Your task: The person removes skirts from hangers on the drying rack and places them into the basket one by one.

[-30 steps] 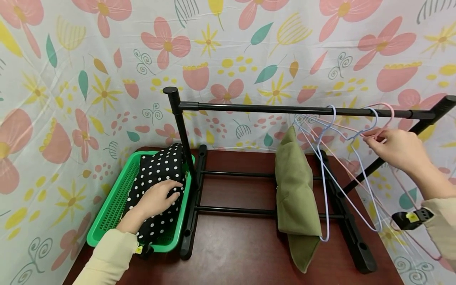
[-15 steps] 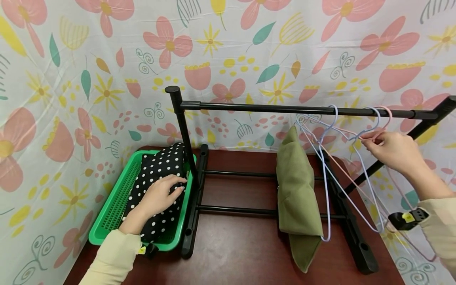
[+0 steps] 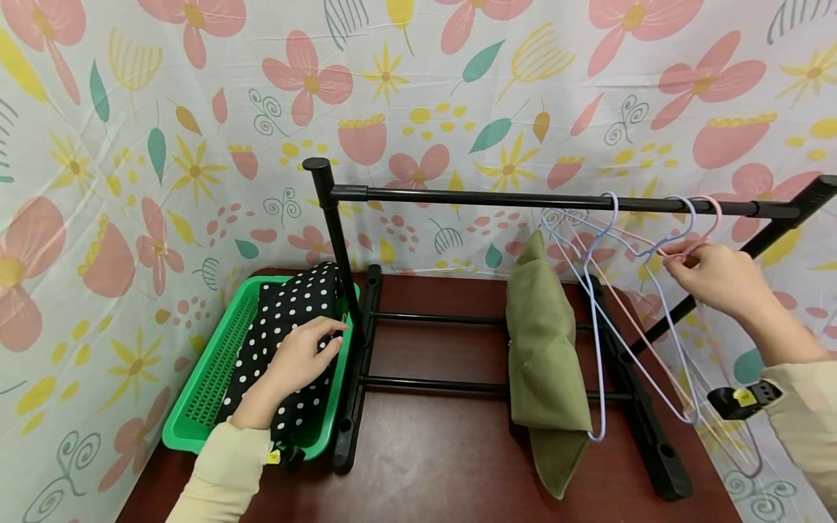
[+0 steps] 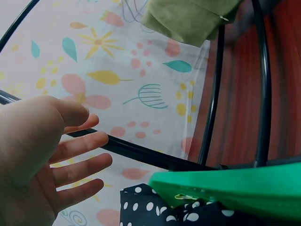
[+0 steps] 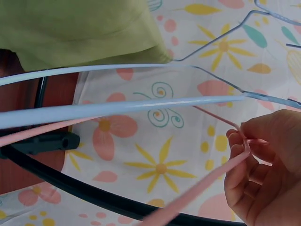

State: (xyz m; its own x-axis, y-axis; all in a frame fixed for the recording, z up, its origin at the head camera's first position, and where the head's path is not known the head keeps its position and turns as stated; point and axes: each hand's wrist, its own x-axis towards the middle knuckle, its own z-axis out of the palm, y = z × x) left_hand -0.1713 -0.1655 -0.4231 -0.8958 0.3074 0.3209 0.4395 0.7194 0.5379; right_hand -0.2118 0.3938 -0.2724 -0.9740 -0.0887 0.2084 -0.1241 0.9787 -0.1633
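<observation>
My right hand [image 3: 722,280] pinches the neck of a pink clothes hanger [image 5: 197,186], whose hook loops over the black rail [image 3: 471,198] of the rack. Directly left of it hang two light blue hangers [image 3: 668,319]. The leftmost one carries a folded olive green cloth [image 3: 546,349], which shows a zipper pull in the left wrist view. Over the green basket [image 3: 209,370] hovers my left hand [image 3: 297,359], fingers loosely bent and nothing between them. Beneath it, a black cloth with white polka dots [image 3: 297,298] lies in the basket.
The rack's black feet [image 3: 644,421] and two low crossbars [image 3: 438,386] stand on a dark red-brown tabletop [image 3: 431,450]. A flower-printed curtain [image 3: 418,94] hangs behind and on the left. The basket sits against the rack's left post [image 3: 333,240].
The lower part of the pink hanger has swung left, toward the blue hangers, while my right hand keeps its pinch. My left hand has shifted slightly up and right above the basket.
</observation>
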